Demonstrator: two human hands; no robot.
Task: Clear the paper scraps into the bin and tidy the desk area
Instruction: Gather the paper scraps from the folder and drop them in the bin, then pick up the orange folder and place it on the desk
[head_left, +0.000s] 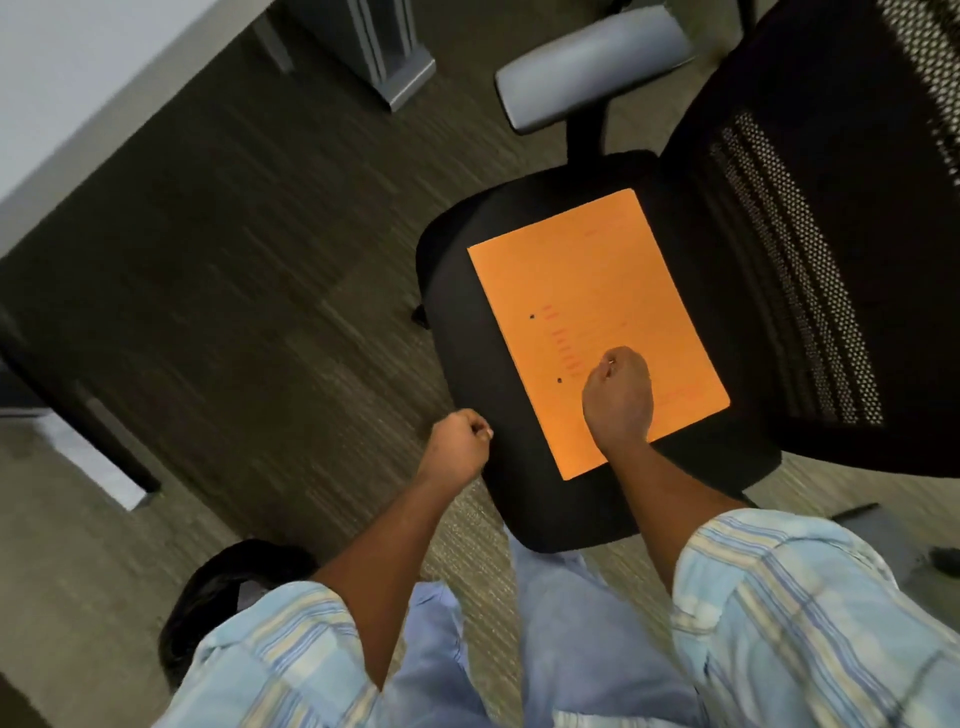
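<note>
An orange printed sheet (587, 312) lies flat on the black seat of an office chair (467, 312). Two tiny dark scraps (531, 316) rest on the sheet's left part, the second one (559, 380) lower down. My right hand (618, 397) hovers over the sheet's near part, thumb and forefinger pinched together on a tiny pale scrap. My left hand (460, 441) is a closed fist just off the seat's front-left edge, above the carpet. Whether it holds anything is hidden. No bin is in view.
The chair's mesh backrest (831, 260) rises at the right and a grey armrest (587, 67) sits behind the seat. A white desk edge (78, 104) runs along the upper left, with a grey desk leg (389, 62). A dark bag (223, 587) lies on the carpet at my left.
</note>
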